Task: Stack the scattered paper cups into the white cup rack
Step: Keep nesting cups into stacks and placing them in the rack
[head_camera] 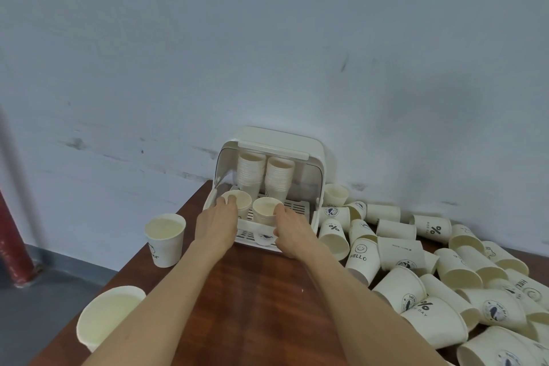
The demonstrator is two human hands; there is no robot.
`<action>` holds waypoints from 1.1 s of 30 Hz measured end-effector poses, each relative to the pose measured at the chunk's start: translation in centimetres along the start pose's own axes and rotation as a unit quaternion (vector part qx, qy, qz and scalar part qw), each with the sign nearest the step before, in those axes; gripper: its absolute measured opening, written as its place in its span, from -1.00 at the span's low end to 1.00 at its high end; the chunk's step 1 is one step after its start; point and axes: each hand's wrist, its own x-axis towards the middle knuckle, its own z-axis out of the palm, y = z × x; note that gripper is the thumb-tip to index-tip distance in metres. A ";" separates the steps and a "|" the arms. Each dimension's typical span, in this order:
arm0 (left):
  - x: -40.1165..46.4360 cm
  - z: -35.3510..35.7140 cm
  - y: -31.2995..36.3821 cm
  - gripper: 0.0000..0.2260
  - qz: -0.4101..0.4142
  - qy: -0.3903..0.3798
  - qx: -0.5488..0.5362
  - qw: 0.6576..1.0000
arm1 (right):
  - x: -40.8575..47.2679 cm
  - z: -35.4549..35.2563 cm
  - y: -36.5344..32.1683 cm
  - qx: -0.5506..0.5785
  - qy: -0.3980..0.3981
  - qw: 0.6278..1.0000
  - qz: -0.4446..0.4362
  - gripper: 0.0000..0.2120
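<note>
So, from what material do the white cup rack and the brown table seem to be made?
The boxy white cup rack looks like smooth moulded plastic: rounded corners, a slotted floor and a faint sheen. The reddish-brown table shows a glossy wood grain; whether it is solid wood or a laminate cannot be told.

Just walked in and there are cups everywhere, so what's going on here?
A person is loading paper cups into a white rack at the back of the table. The left hand holds one front cup and the right hand holds another, both upright in the rack. Two tall stacks already stand behind them. A big pile of loose cups lies to the right, and two upright cups stand on the left.
</note>
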 end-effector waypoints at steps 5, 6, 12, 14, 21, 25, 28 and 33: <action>-1.6 -1.0 0.7 -0.69 0.000 0.037 -0.033 0.999 | -0.5 -0.2 -0.2 0.031 -0.007 0.999 0.017 -0.57; -2.1 -1.3 0.9 -0.71 0.006 0.038 -0.034 0.999 | -0.7 -0.4 -0.3 0.049 -0.012 0.998 0.025 -0.54; -6.3 -2.5 2.2 -0.78 0.044 0.035 -0.056 0.997 | -3.1 -2.2 -0.8 0.137 -0.045 0.989 0.041 -0.31; -7.7 -2.8 2.9 -0.78 0.053 0.030 -0.062 0.996 | -4.5 -2.7 -1.0 0.127 -0.045 0.990 0.042 -0.30; -10.4 -3.3 6.3 -0.79 0.079 0.013 -0.089 0.993 | -9.5 -5.1 0.7 0.074 -0.026 0.995 0.055 -0.51; -11.1 -2.8 8.9 -0.80 0.087 -0.013 -0.116 0.989 | -12.4 -7.1 3.5 0.064 -0.014 0.995 0.077 -0.53; -12.0 -1.9 11.1 -0.80 0.081 -0.048 -0.147 0.985 | -14.4 -7.9 5.7 0.037 -0.017 0.995 0.092 -0.54; -12.2 -0.3 14.3 -0.79 0.055 -0.084 -0.182 0.978 | -16.8 -8.4 7.9 0.001 -0.030 0.995 0.092 -0.63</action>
